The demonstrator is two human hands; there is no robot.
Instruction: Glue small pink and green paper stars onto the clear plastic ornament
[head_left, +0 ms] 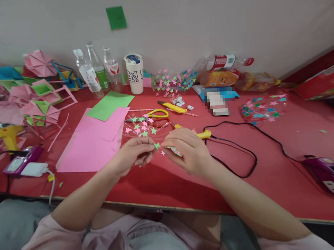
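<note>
A small, flat, light-green star (157,146) is pinched by the left hand (134,151) and, seemingly, the right hand (187,149)

No legible text on white cup (136,76) or bottle labels (114,69)

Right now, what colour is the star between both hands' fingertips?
Green star, clearest in the head view.

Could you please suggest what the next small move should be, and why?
Probably smooth the green star flat with a fingertip: it sits between the fingertips of the left hand and right hand, with similar stars just beyond.
</note>
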